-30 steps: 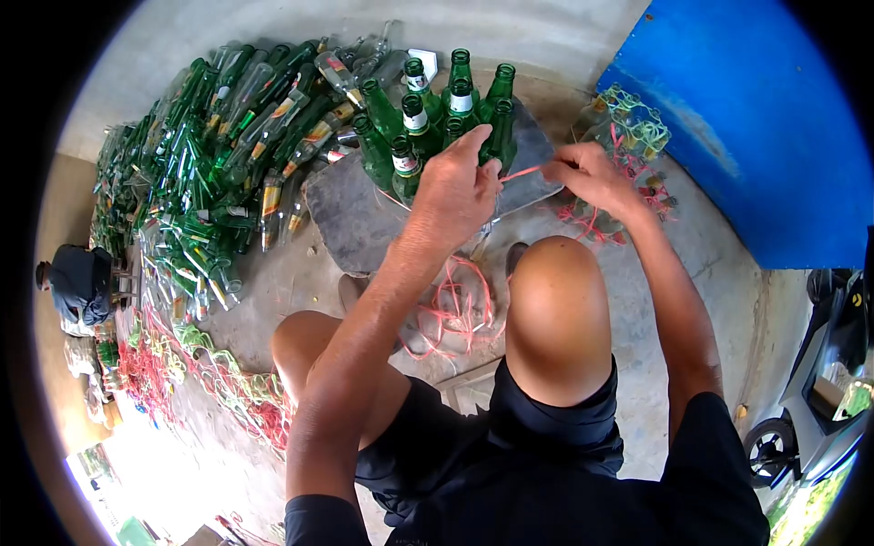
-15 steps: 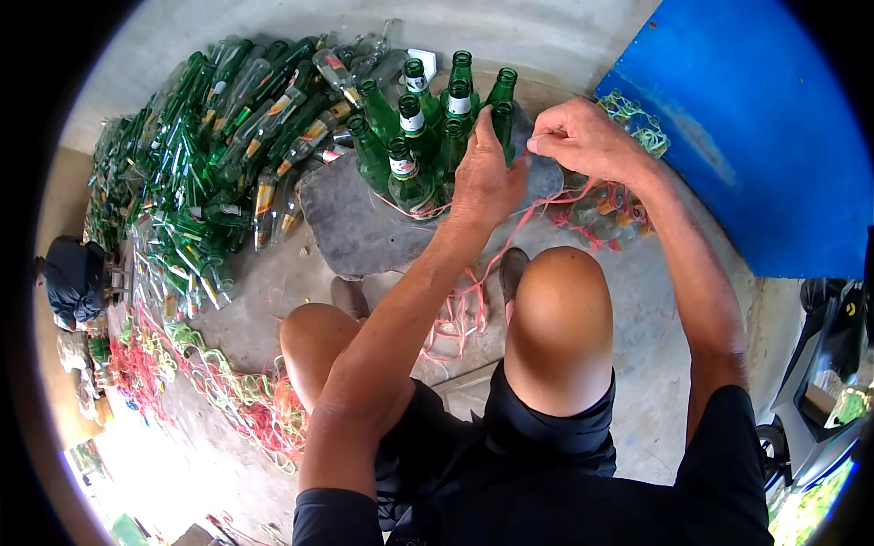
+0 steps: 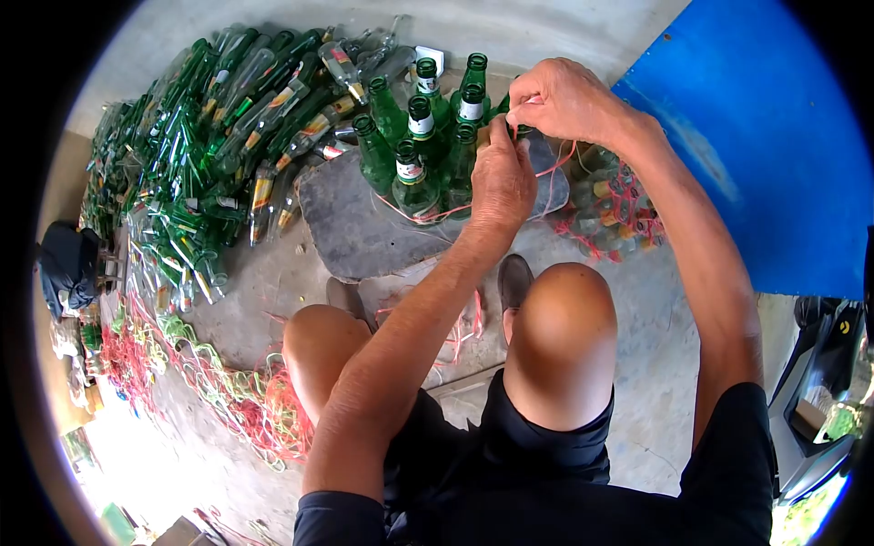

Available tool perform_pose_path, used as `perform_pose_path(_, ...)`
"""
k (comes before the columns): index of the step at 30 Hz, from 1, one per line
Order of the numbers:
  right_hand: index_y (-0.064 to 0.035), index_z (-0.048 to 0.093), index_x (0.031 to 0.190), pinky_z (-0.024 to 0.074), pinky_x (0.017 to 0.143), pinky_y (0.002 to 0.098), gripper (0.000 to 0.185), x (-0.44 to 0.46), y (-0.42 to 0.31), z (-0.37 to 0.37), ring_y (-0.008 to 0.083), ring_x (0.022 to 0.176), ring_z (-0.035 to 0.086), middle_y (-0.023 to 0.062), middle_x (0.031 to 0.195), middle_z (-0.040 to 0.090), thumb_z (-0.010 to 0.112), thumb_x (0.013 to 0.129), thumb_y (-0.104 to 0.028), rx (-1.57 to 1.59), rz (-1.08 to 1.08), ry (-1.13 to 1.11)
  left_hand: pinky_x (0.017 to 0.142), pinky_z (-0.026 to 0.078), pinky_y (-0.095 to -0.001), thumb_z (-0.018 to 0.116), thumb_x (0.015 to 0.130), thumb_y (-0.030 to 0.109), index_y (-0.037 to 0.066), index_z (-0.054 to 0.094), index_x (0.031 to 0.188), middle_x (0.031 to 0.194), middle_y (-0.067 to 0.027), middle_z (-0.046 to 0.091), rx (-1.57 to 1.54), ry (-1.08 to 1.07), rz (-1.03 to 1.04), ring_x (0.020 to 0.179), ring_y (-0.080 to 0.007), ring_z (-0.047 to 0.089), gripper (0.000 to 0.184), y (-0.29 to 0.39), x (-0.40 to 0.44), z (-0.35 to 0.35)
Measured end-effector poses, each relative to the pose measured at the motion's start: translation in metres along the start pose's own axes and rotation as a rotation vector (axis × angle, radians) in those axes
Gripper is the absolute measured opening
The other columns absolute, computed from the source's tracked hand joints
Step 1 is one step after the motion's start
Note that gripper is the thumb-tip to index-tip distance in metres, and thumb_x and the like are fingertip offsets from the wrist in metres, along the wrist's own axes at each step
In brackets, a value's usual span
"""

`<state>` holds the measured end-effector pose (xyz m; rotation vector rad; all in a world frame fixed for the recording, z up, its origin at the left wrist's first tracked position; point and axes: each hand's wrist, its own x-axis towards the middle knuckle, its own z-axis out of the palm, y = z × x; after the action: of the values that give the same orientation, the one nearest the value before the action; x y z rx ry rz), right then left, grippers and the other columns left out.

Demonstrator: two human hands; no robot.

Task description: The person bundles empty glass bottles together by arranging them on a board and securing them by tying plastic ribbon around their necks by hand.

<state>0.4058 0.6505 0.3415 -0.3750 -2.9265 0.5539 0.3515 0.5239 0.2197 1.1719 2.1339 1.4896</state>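
Several green glass bottles (image 3: pixel 421 136) stand upright in a cluster on a dark grey slab (image 3: pixel 350 223). Pink plastic string (image 3: pixel 428 217) runs low around their front. Close to the right side of the cluster, my left hand (image 3: pixel 505 180) is raised with thumb and fingers closed on the string. My right hand (image 3: pixel 566 100) meets it just above, its fingers pinching the same string near the left fingertips. A loose length of the string hangs to the right, over the slab's edge. My hands hide some bottles at the back right.
A large heap of green and clear bottles (image 3: pixel 196 150) fills the left side by the wall. Tangled red and green string (image 3: pixel 241 396) lies on the floor. More string-wrapped bottles (image 3: pixel 619 209) sit at right below a blue panel (image 3: pixel 728 136). A motorbike (image 3: pixel 819 391) is partly visible far right.
My right hand has moved up and left toward the left fingertips. The loose string, which trailed down past the slab's front, now hangs more to the right.
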Motion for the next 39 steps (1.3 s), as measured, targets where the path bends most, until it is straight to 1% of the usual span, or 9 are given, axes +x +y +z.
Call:
perform_pose_path(3,-0.0007,0.071,0.077,0.0387,0.053,0.0376,0.016,0.009,0.010,0.007,0.0166,0.053,0.043,0.0096,0.055,0.049,0.073,0.083,-0.015,0.059,-0.042,0.010,0.085,0.046,-0.0601,0.059,0.096,0.004,-0.005,0.048,0.120,0.112,-0.0332,0.059,-0.032,0.123,0.077,0.102,-0.0544,0.059,0.027,-0.002,0.001,0.006)
perform_pose_path(7,-0.0005,0.073,0.079,0.0364,0.052,0.0345,0.014,0.015,0.017,0.011,0.0105,0.054,0.041,0.0043,0.054,0.046,0.074,0.084,-0.014,0.098,-0.052,0.004,0.084,0.047,-0.0602,0.058,0.096,0.004,-0.005,0.048,0.122,0.112,-0.0333,0.060,-0.003,0.116,0.056,0.101,-0.0538,0.060,0.029,-0.002,0.001,0.007)
perform_pose_path(15,0.0009,0.067,0.077,0.0312,0.051,0.0326,0.024,0.024,0.042,0.019,0.0072,0.058,0.038,-0.0030,0.058,0.043,0.073,0.092,-0.018,0.145,0.023,-0.037,0.090,0.051,-0.0591,0.058,0.097,0.004,-0.002,0.044,0.135,0.125,-0.0307,0.056,0.046,0.138,0.070,0.109,-0.0523,0.060,0.040,-0.003,-0.001,0.008)
perform_pose_path(25,0.0002,0.055,0.074,0.0285,0.053,0.0308,0.036,-0.010,0.060,0.040,0.0046,0.061,0.035,-0.0088,0.063,0.040,0.063,0.103,-0.019,0.343,0.231,0.016,0.093,0.049,-0.0565,0.060,0.096,0.005,-0.007,0.048,0.136,0.121,-0.0349,0.060,0.032,0.134,0.039,0.110,-0.0532,0.061,0.044,0.004,-0.003,0.003)
perform_pose_path(28,-0.0005,0.056,0.076,0.0291,0.053,0.0311,0.032,-0.024,0.049,0.049,0.0047,0.061,0.035,-0.0086,0.063,0.040,0.063,0.102,-0.018,0.389,0.175,0.130,0.092,0.049,-0.0565,0.061,0.096,0.005,-0.007,0.049,0.136,0.120,-0.0346,0.061,0.032,0.154,0.058,0.108,-0.0532,0.061,0.044,0.002,-0.003,0.003)
perform_pose_path(32,-0.0001,0.062,0.081,0.0365,0.052,0.0375,0.022,-0.042,0.032,0.056,0.0131,0.054,0.042,0.0092,0.057,0.048,0.064,0.096,-0.015,0.293,0.230,0.241,0.091,0.050,-0.0562,0.061,0.095,0.005,-0.006,0.050,0.136,0.120,-0.0340,0.061,0.033,0.169,0.065,0.107,-0.0529,0.062,0.043,0.001,-0.004,0.002)
perform_pose_path(33,-0.0013,0.064,0.086,0.0401,0.053,0.0408,0.016,-0.045,0.029,0.059,0.0223,0.052,0.048,0.0164,0.060,0.052,0.063,0.095,-0.013,0.271,0.232,0.256,0.090,0.050,-0.0561,0.061,0.095,0.004,-0.006,0.050,0.136,0.120,-0.0337,0.062,0.032,0.169,0.062,0.107,-0.0527,0.062,0.043,0.001,-0.005,0.004)
perform_pose_path(37,-0.0028,0.066,0.094,0.0475,0.058,0.0490,0.009,-0.059,0.015,0.061,0.0429,0.063,0.060,0.0215,0.070,0.064,0.061,0.095,-0.010,0.123,0.160,0.329,0.088,0.051,-0.0556,0.061,0.095,0.003,-0.007,0.052,0.134,0.117,-0.0327,0.064,0.031,0.196,0.098,0.105,-0.0517,0.063,0.041,-0.003,-0.004,0.003)
perform_pose_path(39,-0.0025,0.065,0.094,0.0495,0.059,0.0508,0.009,-0.065,0.010,0.066,0.0432,0.065,0.063,0.0212,0.070,0.064,0.061,0.095,-0.010,0.096,0.088,0.398,0.087,0.051,-0.0551,0.062,0.095,0.002,-0.007,0.054,0.132,0.115,-0.0320,0.065,0.037,0.213,0.124,0.104,-0.0512,0.064,0.040,-0.004,-0.004,0.004)
